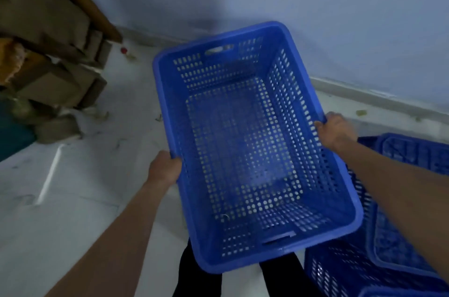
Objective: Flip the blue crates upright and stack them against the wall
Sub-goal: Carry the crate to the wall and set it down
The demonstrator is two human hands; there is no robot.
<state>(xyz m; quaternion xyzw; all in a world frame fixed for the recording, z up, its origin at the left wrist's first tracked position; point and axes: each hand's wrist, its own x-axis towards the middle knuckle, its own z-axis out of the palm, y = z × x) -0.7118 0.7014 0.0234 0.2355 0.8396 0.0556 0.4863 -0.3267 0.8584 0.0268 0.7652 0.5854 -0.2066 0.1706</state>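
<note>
We held one blue crate [245, 151] open side up in the middle of the scene, its far end toward the wall [315, 5]. Our left hand [165, 168] curled over the left long rim and our right hand [336, 130] clasped the right rim, likely to keep the wide load level. The other blue crates [345, 270] lay near right, at least one seemingly bottom up, probably awaiting their turn. Cardboard boxes [48, 83] crowded the far left, so the wall ahead looked the sensible spot.
</note>
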